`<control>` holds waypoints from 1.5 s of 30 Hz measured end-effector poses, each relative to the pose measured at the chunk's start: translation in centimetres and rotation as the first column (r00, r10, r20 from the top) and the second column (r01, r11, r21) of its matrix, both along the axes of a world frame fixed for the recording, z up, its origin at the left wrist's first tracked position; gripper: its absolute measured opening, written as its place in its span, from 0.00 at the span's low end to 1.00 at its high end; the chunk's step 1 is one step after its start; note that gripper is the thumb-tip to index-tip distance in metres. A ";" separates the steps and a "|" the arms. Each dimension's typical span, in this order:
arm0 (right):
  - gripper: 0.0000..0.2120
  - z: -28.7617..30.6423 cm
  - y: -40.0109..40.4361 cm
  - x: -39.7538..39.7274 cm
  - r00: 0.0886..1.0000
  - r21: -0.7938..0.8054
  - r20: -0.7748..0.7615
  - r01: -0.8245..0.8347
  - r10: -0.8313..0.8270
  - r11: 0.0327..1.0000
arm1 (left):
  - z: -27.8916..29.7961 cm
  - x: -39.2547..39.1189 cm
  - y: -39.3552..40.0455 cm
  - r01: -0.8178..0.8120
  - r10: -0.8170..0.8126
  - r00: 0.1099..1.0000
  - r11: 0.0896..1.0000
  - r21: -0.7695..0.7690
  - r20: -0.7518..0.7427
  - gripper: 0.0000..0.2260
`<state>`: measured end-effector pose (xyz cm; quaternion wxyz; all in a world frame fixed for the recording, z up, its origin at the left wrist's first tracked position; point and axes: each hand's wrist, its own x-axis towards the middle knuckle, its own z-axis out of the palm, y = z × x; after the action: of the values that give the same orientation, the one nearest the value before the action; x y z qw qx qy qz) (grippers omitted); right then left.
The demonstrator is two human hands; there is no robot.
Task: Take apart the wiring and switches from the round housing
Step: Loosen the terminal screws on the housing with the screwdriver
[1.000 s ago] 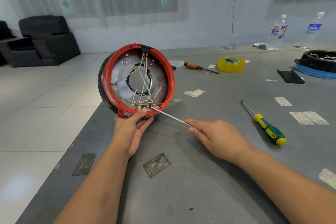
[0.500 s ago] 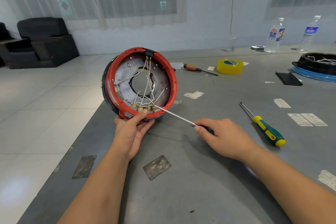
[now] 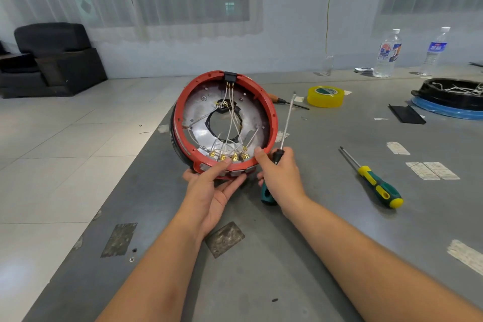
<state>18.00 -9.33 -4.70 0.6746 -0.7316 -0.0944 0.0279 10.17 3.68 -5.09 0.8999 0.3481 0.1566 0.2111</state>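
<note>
The round housing [image 3: 271,123], red-rimmed with a silver inner plate and a central hole, stands on edge on the grey table [image 3: 300,256]. White wires [image 3: 232,123] run from a black connector [image 3: 230,77] at the top to several brass switch terminals [image 3: 230,156] at the bottom. My left hand [image 3: 211,188] grips the lower rim from below, thumb on the red edge. My right hand [image 3: 279,172] holds a green-handled screwdriver [image 3: 286,123] with its shaft pointing up beside the rim, and its fingertips touch the rim's lower right.
A yellow-green screwdriver [image 3: 376,183] lies to the right. Farther back are a yellow tape roll [image 3: 325,97], an orange-handled screwdriver [image 3: 282,99], two water bottles [image 3: 386,55], a black flat piece [image 3: 406,114] and another black housing on a blue ring [image 3: 452,98]. The table edge runs along the left.
The screwdriver tip left the terminals. My right hand moved to the housing's lower right rim and swung the shaft upright. The housing sits closer in view.
</note>
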 end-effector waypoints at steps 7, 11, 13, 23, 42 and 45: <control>0.34 -0.4 1.6 1.6 0.979 0.295 -0.173 -0.051 0.106 0.954 | 0.6 -0.7 0.2 0.095 -0.095 0.995 0.995 0.001 -0.033 0.35; 0.30 -0.4 1.5 2.2 0.990 0.229 -0.114 -0.051 0.079 0.972 | 0.7 -1.1 0.4 0.143 -0.138 0.986 0.988 0.057 -0.095 0.39; 0.28 -0.4 1.3 2.6 0.993 0.216 -0.077 -0.066 0.084 0.974 | 0.8 -1.2 0.8 0.141 -0.130 0.984 0.986 0.084 -0.125 0.38; 0.16 -0.1 -0.7 5.3 0.989 0.148 0.041 -0.145 0.141 0.978 | 0.6 -1.2 2.7 0.121 -0.090 0.986 0.965 0.234 -0.138 0.35; 0.11 0.0 -2.8 4.2 0.947 0.378 -0.166 -0.196 0.274 0.905 | 0.2 -0.8 2.8 -0.058 0.077 0.996 0.954 0.295 -0.053 0.19; 0.15 0.3 -4.0 3.4 0.930 0.409 -0.159 -0.242 0.330 0.880 | 0.4 -0.8 3.0 -0.112 0.131 0.990 0.958 0.265 -0.056 0.27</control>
<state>21.38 -13.30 -4.38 0.7988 -0.5555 -0.1290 0.1913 9.33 6.72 -4.70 0.8251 0.4610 0.1812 0.2718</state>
